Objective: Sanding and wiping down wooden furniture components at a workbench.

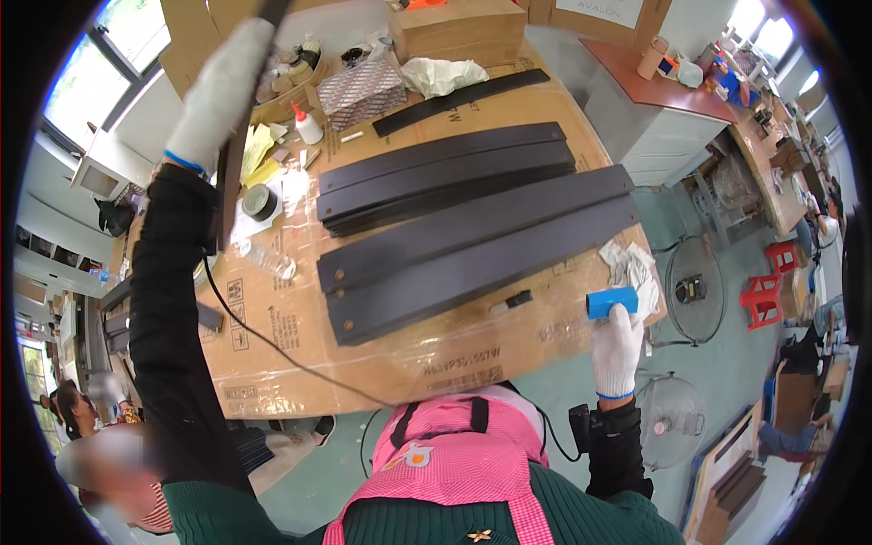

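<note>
My left hand (218, 95), in a white glove, is raised high and grips a long dark strip (232, 173) that hangs down past my sleeve. My right hand (618, 350), also gloved, holds a blue block (610, 302) at the right edge of the cardboard-covered table (291, 336). Several long black boards (472, 232) lie side by side across the table between my hands. A small black marker-like object (513, 302) lies just in front of the nearest board.
Crumpled white paper (631, 263) lies beside the blue block. A glue bottle (307, 124), tape roll (259, 202), patterned box (363, 89) and cardboard box (459, 27) stand at the table's back. Two fans (690, 286) stand on the floor at right. A person sits at lower left.
</note>
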Demonstrator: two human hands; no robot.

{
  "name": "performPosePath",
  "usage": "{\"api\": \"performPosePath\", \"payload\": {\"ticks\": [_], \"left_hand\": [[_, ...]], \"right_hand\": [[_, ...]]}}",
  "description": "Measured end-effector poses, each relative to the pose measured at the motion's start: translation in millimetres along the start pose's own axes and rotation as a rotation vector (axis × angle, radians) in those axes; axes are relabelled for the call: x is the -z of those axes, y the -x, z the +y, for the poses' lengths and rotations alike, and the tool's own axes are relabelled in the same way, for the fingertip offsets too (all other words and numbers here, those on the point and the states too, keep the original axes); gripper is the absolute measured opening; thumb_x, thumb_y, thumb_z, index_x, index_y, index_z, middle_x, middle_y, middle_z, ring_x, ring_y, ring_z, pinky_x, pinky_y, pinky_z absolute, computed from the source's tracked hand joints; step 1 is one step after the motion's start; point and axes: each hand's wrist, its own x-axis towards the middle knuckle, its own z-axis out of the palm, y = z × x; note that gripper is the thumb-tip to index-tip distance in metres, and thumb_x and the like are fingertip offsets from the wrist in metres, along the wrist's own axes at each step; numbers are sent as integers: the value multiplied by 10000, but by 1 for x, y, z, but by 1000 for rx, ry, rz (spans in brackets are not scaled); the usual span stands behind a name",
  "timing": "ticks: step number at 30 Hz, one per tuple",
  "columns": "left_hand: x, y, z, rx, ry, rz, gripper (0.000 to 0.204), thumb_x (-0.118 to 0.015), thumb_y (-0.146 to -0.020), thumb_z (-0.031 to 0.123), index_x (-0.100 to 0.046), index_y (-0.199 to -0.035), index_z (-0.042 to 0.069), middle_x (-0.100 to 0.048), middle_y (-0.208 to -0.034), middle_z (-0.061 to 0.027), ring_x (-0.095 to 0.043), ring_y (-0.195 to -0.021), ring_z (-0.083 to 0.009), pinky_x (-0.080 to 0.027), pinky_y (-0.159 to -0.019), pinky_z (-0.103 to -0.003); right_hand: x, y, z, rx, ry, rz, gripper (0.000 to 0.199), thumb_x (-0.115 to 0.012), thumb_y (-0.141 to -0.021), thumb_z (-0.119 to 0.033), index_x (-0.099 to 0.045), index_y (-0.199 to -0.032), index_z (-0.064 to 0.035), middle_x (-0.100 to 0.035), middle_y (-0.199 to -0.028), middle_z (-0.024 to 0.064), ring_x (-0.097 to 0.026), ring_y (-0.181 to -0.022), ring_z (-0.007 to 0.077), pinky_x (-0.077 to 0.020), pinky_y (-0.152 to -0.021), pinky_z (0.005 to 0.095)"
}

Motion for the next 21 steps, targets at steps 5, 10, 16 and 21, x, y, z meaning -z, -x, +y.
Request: {"api": "performPosePath", "payload": {"ticks": [5,10,16,21], "left_hand": [[-147,-3,14,-272,-7,-72,528,-710,-937,342,-573,-1340,29,-594,-1208,-214,-582,-1129,-382,-478,-1008,-478],[-250,-22,23,-160,-180,-322,719,-803,-833,423,-528,-1368,30,-541,-1271,-201,-517,-1239,-395,-462,-1053,-477],[-325,-39,3,-109,-263,-490,761,-811,-840,397,-485,-1423,32,-516,-1321,-192,-510,-1269,-393,-454,-1074,-472],[-355,-33,-17,-7,-242,-524,782,-803,-850,389,-454,-1465,55,-505,-1373,-204,-492,-1315,-400,-441,-1102,-479]], "right_hand": [[7,-52,-22,103,18,13,569,-719,-931,-118,-417,-1409,-61,-578,-1238,123,-608,-1119,263,-527,-904,407],[2,-83,-33,62,-9,54,452,-781,-891,-227,-554,-1227,-29,-606,-1165,128,-620,-1075,257,-533,-875,385],[3,-105,-43,-53,114,13,558,-844,-827,-331,-582,-1198,-7,-668,-1086,168,-675,-978,262,-566,-840,381],[6,-122,-36,-107,95,-54,510,-836,-805,-268,-594,-1166,-2,-675,-1097,185,-691,-980,269,-575,-853,376]]}}
